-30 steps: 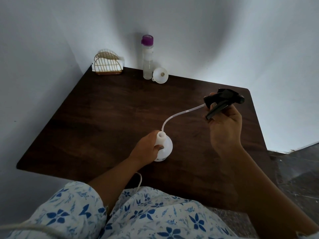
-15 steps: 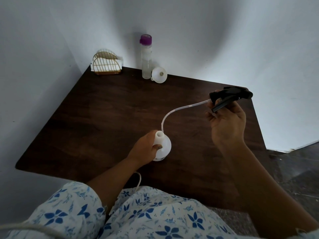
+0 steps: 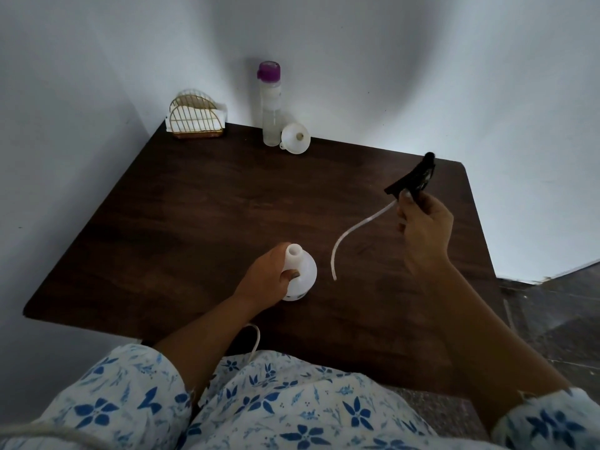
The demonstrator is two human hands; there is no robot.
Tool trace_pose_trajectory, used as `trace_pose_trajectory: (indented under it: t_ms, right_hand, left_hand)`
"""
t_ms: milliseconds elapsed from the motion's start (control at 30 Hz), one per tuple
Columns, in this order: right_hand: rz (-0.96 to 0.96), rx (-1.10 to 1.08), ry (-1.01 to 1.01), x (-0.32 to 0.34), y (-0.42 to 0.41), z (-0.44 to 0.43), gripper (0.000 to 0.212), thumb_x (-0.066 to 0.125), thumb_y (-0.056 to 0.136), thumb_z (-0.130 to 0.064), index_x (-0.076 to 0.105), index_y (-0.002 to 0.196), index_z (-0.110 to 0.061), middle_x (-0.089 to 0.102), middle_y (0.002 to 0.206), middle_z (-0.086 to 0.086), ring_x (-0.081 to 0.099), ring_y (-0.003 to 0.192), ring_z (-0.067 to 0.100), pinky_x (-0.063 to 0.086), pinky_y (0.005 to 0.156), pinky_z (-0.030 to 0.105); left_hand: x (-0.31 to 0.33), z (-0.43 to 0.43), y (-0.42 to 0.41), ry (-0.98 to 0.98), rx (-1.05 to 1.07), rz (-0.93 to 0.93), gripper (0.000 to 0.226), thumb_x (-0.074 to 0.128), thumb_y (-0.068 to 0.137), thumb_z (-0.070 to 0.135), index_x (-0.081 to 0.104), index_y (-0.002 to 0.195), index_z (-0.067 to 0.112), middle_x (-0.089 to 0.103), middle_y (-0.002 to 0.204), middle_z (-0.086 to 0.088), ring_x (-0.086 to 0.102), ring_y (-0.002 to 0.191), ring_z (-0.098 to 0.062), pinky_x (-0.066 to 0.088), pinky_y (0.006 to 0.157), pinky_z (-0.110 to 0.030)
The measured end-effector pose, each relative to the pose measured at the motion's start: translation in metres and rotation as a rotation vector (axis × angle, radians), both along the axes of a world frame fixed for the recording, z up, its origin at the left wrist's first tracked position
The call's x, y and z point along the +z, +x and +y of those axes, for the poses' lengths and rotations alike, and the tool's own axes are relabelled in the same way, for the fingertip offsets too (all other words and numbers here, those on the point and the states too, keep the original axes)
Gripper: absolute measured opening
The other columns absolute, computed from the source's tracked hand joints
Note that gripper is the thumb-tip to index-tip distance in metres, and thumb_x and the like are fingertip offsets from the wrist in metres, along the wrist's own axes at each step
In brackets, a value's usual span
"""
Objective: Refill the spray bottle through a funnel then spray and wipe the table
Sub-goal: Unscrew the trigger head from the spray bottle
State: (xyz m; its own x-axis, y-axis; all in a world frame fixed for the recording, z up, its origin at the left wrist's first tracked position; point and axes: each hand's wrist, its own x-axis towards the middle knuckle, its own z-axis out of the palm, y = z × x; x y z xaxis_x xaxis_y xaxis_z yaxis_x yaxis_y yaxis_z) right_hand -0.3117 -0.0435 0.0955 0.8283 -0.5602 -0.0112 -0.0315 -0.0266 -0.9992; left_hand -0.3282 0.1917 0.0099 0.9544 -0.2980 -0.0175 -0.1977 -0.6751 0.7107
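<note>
While gripping spray bottle (image 3: 308, 267) with left hand (image 3: 264, 277), has pulled dip tube (image 3: 332, 264) out, pinching trigger head (image 3: 412, 180) with right hand (image 3: 425, 228).

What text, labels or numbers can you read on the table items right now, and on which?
No text can be read in this view.
On the tall bottle: a pale patch, maybe a label, too blurred to read.
On the spray bottle: small dark marks near its base, too small to read.
On the spray head, funnel and napkin holder: no markings visible.
</note>
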Motion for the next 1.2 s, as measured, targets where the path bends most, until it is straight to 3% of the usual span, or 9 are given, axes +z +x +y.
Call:
trace_pose_trajectory:
  t_ms: [200,333,567,767,833,933,1067,1200]
  right_hand:
    - [0.376,0.058,-0.271,-0.049,0.012,-0.009,0.024,0.061,0.088,-0.032,0.066,0.075,-0.012,0.052,0.058,-0.002,0.046,0.051,0.011,0.034,0.046,0.025]
    - [0.562,0.153,-0.325,-0.078,0.013,-0.010,0.021,0.062,0.087,-0.034,0.067,0.082,-0.013,0.059,0.065,0.001,0.049,0.053,0.012,0.037,0.047,0.025]
    - [0.719,0.260,-0.301,-0.109,0.014,-0.003,0.024,0.061,0.088,-0.033,0.067,0.095,-0.010,0.064,0.081,0.004,0.057,0.063,0.014,0.042,0.052,0.025]
    - [0.707,0.275,-0.432,-0.120,0.017,0.009,0.033,0.060,0.088,-0.035,0.062,0.113,-0.012,0.064,0.092,0.000,0.062,0.072,0.015,0.054,0.066,0.031]
    - [0.705,0.273,-0.471,-0.121,0.020,0.011,0.037,0.060,0.088,-0.036,0.061,0.117,-0.012,0.066,0.102,0.003,0.062,0.075,0.015,0.055,0.070,0.032]
    - [0.727,0.281,-0.493,-0.125,0.021,0.015,0.039,0.059,0.088,-0.039,0.061,0.118,-0.014,0.067,0.103,0.004,0.062,0.072,0.014,0.055,0.067,0.031]
    - [0.800,0.232,-0.496,-0.123,0.026,0.014,0.053,0.056,0.085,-0.052,0.055,0.121,-0.013,0.064,0.096,0.003,0.061,0.072,0.014,0.050,0.057,0.027]
    - [0.736,0.094,-0.565,-0.107,0.052,0.014,0.057,0.057,0.081,-0.059,0.053,0.120,-0.018,0.054,0.117,0.006,0.056,0.099,0.020,0.054,0.081,0.039]
  left_hand:
    - [-0.001,-0.001,0.001,-0.021,0.007,0.026,0.046,0.062,0.085,0.019,0.043,0.126,0.014,0.055,0.124,-0.005,0.051,0.115,-0.019,0.039,0.095,-0.028]
    - [-0.001,0.000,0.000,-0.035,0.020,0.053,0.045,0.062,0.085,0.019,0.042,0.126,0.016,0.054,0.125,-0.004,0.050,0.116,-0.018,0.039,0.094,-0.027]
    - [0.002,0.001,0.001,-0.042,0.017,0.072,0.044,0.063,0.084,0.019,0.043,0.124,0.019,0.055,0.122,-0.001,0.051,0.113,-0.015,0.038,0.092,-0.023]
    - [0.007,0.007,0.010,-0.032,-0.067,0.110,0.041,0.065,0.082,0.028,0.045,0.117,0.024,0.056,0.115,0.005,0.054,0.106,-0.013,0.045,0.087,-0.028]
    - [0.013,0.012,0.016,0.010,-0.127,0.159,0.051,0.071,0.076,0.030,0.044,0.119,0.028,0.053,0.114,0.010,0.052,0.106,-0.011,0.045,0.088,-0.030]
    - [0.019,0.023,0.026,0.132,-0.246,0.266,0.086,0.082,0.061,0.032,0.033,0.131,0.031,0.040,0.123,0.017,0.041,0.114,-0.007,0.039,0.095,-0.028]
    - [0.028,0.039,0.053,0.324,-0.355,0.361,0.120,0.088,0.048,0.037,0.016,0.143,0.029,0.022,0.150,0.007,0.025,0.136,-0.014,0.027,0.110,-0.034]
    - [0.040,0.049,0.099,0.338,-0.266,0.342,0.122,0.088,0.048,0.041,0.013,0.144,0.029,0.018,0.153,0.002,0.022,0.139,-0.018,0.026,0.112,-0.037]
